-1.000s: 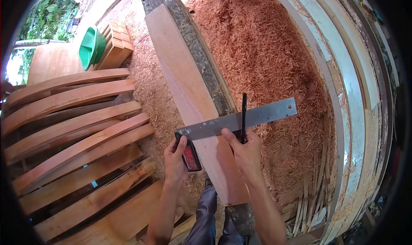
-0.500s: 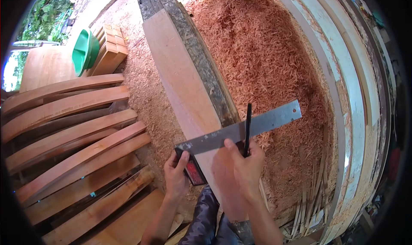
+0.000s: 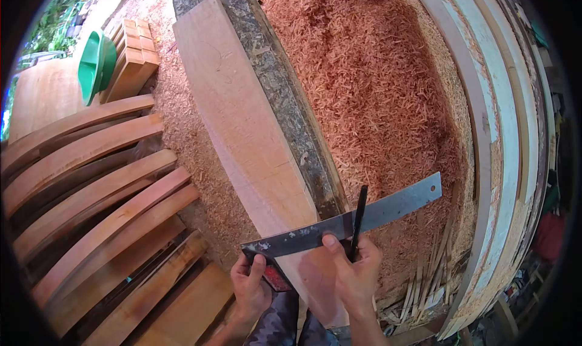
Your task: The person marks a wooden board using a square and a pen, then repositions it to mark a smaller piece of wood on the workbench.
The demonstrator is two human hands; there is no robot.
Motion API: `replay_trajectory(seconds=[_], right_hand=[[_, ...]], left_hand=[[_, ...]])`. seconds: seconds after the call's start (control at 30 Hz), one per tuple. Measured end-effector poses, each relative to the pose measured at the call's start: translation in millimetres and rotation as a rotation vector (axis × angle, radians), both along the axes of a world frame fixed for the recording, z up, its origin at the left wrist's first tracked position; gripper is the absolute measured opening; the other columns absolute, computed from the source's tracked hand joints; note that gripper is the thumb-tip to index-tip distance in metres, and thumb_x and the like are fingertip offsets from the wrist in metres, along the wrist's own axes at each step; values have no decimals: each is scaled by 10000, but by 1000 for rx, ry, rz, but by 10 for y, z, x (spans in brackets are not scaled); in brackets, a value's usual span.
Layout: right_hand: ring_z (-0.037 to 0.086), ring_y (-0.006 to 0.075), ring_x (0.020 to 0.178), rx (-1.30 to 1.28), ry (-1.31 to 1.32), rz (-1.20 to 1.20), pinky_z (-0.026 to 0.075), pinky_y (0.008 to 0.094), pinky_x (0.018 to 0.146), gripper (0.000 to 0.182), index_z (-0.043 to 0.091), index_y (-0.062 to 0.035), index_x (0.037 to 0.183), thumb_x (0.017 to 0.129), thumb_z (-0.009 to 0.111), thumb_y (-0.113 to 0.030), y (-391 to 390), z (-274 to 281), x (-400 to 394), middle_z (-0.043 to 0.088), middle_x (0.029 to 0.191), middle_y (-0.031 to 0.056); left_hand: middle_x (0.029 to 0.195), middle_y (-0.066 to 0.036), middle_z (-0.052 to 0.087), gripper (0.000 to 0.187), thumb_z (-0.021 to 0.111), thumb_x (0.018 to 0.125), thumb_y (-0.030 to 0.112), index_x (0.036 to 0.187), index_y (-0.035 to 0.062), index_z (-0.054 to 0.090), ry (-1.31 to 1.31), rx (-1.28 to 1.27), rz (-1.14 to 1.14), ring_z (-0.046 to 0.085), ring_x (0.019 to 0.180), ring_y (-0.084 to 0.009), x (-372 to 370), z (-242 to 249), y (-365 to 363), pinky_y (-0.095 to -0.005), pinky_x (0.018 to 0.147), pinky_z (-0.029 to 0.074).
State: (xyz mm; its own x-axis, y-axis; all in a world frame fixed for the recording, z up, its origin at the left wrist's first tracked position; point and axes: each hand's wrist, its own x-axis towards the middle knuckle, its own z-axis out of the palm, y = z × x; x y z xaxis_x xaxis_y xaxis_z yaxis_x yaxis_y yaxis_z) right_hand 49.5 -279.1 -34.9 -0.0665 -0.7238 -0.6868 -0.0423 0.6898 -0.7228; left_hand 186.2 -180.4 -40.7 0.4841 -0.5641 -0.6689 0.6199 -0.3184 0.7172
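A try square (image 3: 300, 239) lies crosswise over a long wooden board (image 3: 242, 124), its steel blade reaching past the board's right edge. My left hand (image 3: 251, 285) is closed around the square's black and red stock (image 3: 276, 277), at the board's left edge. Between the fingers of my right hand (image 3: 354, 273) is a black pencil-like marking tool (image 3: 359, 218), pointing up across the blade. The right thumb rests on the blade's lower edge. Beneath the board runs a rough, weathered beam (image 3: 291, 121).
Curved wooden pieces (image 3: 91, 182) are stacked at left. Behind them are a green plastic tray (image 3: 97, 64) and stacked wooden blocks (image 3: 136, 55). Reddish wood shavings (image 3: 364, 85) cover the ground right of the beam. Long pale planks (image 3: 500, 134) curve along the right side, near thin strips (image 3: 427, 273).
Both hands and the try square have come closer to my body along the board. The camera view has shifted too, and the marking tool stays in my right hand.
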Motion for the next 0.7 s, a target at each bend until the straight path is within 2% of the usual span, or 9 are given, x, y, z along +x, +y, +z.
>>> replay_trajectory(seconds=[0.07, 0.2, 0.27, 0.37, 0.7], right_hand=[[389, 20, 576, 9, 7, 0, 288, 205, 501, 225, 659, -7, 825, 831, 737, -218, -27, 8, 15, 535, 630, -57], [393, 22, 573, 50, -15, -5, 288, 205, 500, 231, 661, 1, 825, 842, 728, -219, -88, 47, 41, 540, 628, -51], [393, 22, 571, 55, -18, -7, 288, 204, 499, 229, 661, 4, 826, 847, 722, -215, -80, 39, 56, 540, 627, -50], [392, 22, 567, 10, -17, -32, 290, 202, 498, 224, 655, 7, 816, 853, 715, -206, -62, 28, 63, 538, 623, -49], [384, 21, 565, 44, 2, -34, 291, 199, 495, 231, 643, 8, 802, 851, 718, -205, -72, 44, 81, 536, 621, -50]], left_hand=[[1014, -87, 652, 262, 643, 900, 164, 1051, -44, 593, -11, 19, 71, 604, 918, -151, -13, 41, -67, -305, 873, 461], [1007, -89, 655, 268, 653, 894, 171, 1044, -44, 599, -27, 53, 76, 604, 906, -148, 30, 25, -111, -298, 867, 461], [1057, -106, 650, 286, 600, 926, 192, 1095, -37, 567, -70, 12, -6, 625, 927, -177, 53, 1, -58, -317, 859, 479], [1052, -110, 651, 292, 602, 924, 191, 1097, -41, 563, -52, 14, -9, 625, 928, -179, 54, 26, -77, -318, 856, 481], [1012, -96, 655, 265, 654, 892, 156, 1048, -50, 596, -36, 54, 84, 608, 909, -164, 3, 44, -108, -298, 849, 463]])
